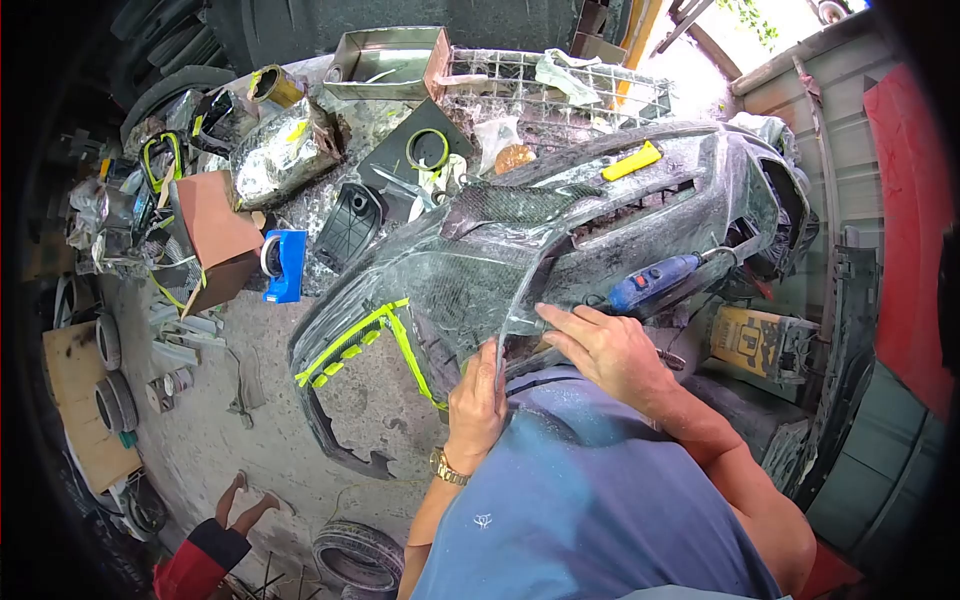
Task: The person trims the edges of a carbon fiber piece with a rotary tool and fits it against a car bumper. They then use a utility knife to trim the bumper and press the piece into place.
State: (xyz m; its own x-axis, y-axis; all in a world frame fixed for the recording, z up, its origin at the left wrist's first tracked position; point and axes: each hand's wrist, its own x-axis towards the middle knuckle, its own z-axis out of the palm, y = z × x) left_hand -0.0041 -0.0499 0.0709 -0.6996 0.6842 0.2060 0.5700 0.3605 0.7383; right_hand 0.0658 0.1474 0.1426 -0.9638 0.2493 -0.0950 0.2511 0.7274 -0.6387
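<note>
A dark, dusty car bumper (pixel 455 275) with a carbon-fibre weave lies across the cluttered bench in front of me. My left hand (pixel 478 400), with a watch on the wrist, is closed round its thin near edge. Stretched over the bumper just right of that edge, my right hand (pixel 605 348) has its fingers extended, the tips near or touching the surface. A blue rotary tool (pixel 652 284) lies on the bumper beyond my right hand. Yellow-green tape (pixel 408 350) borders an opening on the left. Farther back rests a yellow utility knife (pixel 632 161).
A blue tape dispenser (pixel 286 266), tape roll (pixel 427 149), cardboard box (pixel 215 220) and metal tray (pixel 390 62) stand around the bumper. Tyres (pixel 358 556) lie on the floor, where another person (pixel 205 555) is at lower left. A yellow carton (pixel 757 342) stands at right.
</note>
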